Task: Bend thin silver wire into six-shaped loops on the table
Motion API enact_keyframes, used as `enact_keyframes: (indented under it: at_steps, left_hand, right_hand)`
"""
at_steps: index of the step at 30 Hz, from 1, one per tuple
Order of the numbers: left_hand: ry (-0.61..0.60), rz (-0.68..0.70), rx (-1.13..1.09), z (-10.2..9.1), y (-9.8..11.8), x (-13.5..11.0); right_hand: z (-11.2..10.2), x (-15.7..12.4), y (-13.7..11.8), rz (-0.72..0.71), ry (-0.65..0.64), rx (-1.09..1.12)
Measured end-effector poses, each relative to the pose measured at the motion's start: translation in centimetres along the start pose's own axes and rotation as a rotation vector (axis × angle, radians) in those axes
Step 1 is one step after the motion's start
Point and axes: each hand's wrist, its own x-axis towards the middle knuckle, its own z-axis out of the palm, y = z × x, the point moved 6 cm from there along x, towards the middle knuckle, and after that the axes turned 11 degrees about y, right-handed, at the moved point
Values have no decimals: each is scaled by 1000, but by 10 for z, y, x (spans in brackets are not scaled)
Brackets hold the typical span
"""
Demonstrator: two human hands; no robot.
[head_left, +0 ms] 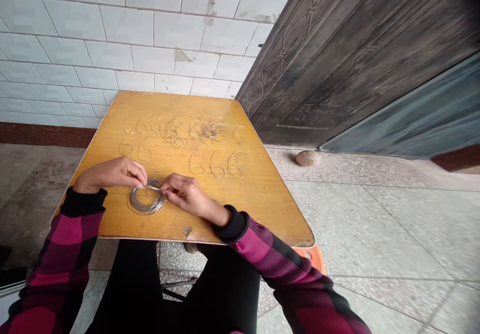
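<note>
A coil of thin grey wire (pixel 145 203) lies on the near part of a small wooden table (pixel 258 194). My left hand (pixel 112 173) pinches the wire's upper edge from the left, fingers closed. From the right, my right hand (pixel 185 194) pinches the same stretch of wire, so the two sets of fingertips nearly meet above the coil. Several bent wire pieces shaped like the figure 6 (pixel 216 164) lie in rows across the middle and far half of the table.
A white tiled wall stands behind the table and a dark carved door (pixel 337 59) to the right. A small round object (pixel 308 158) rests on the stone floor by the door. An orange stool edge (pixel 317 258) shows under the table's near right corner.
</note>
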Motion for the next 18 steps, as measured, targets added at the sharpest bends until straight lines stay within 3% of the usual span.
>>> enact_keyframes:
  at_steps: [8, 12, 18]
  left_hand:
    - [213, 46, 0, -10, 5, 3]
    - [353, 73, -13, -13, 3, 7]
    - [325, 7, -33, -8, -9, 10]
  right_hand:
    - [-2, 3, 21, 256, 33, 164]
    - [1, 0, 33, 406, 88, 385]
    - [1, 1, 49, 556, 173, 584]
